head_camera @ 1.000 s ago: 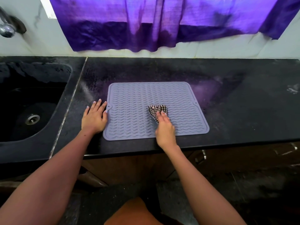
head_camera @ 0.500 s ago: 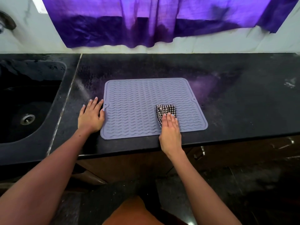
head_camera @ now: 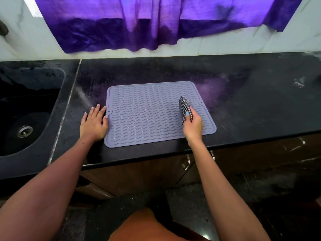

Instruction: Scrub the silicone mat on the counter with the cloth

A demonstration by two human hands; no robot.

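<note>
The right hand point(head_camera: 193, 126) is seen over the right part of the silicone mat point(head_camera: 147, 115), with its fingers point(head_camera: 187, 114) curled round a checked black-and-white cloth point(head_camera: 184, 108). The cloth is gripped in a bunched, narrow fold that is held up on edge, its far end pointing away from the person and its lower edge close to or touching the ribbed surface; which of the two cannot be told, as this part is slightly blurred. A light blue nail is shown pressed against the side of the cloth.

The left hand point(head_camera: 93, 123) is laid flat on the table point(head_camera: 251, 110) just beside the left edge of the mat. Its fingers are held straight and slightly spread, nothing being gripped, and the thumb is set against the mat's rim near the small tab with a hole in it.

The mat, a grey-lilac rectangle with wavy ridges and rounded corners, is spread flat on the black stone table, its near edge lying close to the table's front edge. The cloth is found near the mat's right edge, beside the matching tab on that side, well apart from the left hand.

A dark sink point(head_camera: 26, 119) with a metal drain point(head_camera: 24, 131) is set into the table to the left. A purple curtain point(head_camera: 156, 23) is hung against the pale wall behind. Brown cabinet fronts point(head_camera: 156, 171) are seen below the table's edge.
</note>
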